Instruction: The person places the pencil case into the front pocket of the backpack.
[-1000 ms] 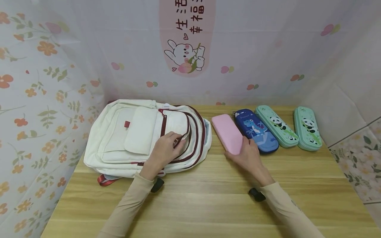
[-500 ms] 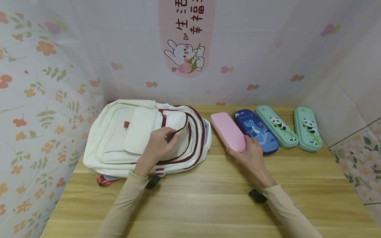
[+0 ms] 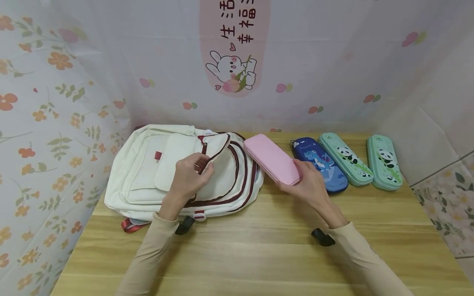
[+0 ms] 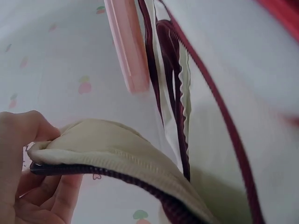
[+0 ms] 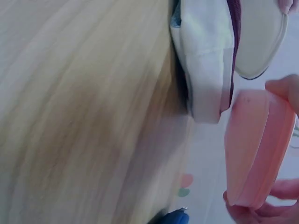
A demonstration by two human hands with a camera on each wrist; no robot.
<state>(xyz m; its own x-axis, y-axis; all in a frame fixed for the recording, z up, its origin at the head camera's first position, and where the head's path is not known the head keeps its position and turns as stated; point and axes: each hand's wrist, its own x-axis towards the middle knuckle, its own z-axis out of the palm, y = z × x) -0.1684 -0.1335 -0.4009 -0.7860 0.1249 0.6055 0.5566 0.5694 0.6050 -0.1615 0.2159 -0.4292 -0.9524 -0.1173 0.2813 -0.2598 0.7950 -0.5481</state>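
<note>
A white backpack (image 3: pixel 148 164) with dark red zips lies flat on the table. My left hand (image 3: pixel 189 174) pinches the edge of its front pocket flap (image 4: pixel 103 140) and holds it lifted, so the pocket gapes open. In the left wrist view the thumb lies on the flap's cream lining with the fingers under it. My right hand (image 3: pixel 309 183) grips the near end of a pink pencil case (image 3: pixel 272 158), thumb on one side and fingers on the other. The case is raised and tilted, its far end overlapping the backpack's right side in the head view.
Right of the pink case lie a dark blue dinosaur pencil case (image 3: pixel 320 164) and two mint green panda pencil cases (image 3: pixel 346 158), all on the wooden table (image 3: pixel 252 255). A patterned cloth (image 3: pixel 314 61) hangs behind, with a floral one (image 3: pixel 55 144) at the left.
My right hand has lifted the pink pencil case off the table and moved it left toward the backpack. My left hand has pulled the pocket flap back to the left, widening the opening.
</note>
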